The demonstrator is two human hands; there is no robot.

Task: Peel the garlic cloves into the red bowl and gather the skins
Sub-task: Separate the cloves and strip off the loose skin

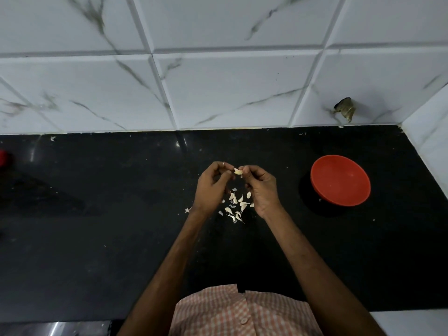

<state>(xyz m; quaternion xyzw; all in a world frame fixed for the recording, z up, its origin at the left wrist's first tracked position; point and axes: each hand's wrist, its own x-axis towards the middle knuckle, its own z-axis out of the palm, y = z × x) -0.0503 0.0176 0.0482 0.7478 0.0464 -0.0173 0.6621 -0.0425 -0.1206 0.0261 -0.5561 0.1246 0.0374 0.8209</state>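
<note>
Left hand (210, 187) and right hand (260, 187) both pinch one pale garlic clove (238, 171) above scattered cloves and skins (236, 206) on the black bench (97, 226); the round red plastic bowl (340, 180) stands well apart at right.

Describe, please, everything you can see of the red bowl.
The red bowl is round, smooth and looks like plastic. It stands upright on the black counter, to the person's right, near the tiled wall. Its inside shows only a few pale specks, with no cloves that I can make out. A small pale scrap lies by its near left edge. Only the counter touches it. The left hand and right hand, pinching a clove, are apart from it.
</note>
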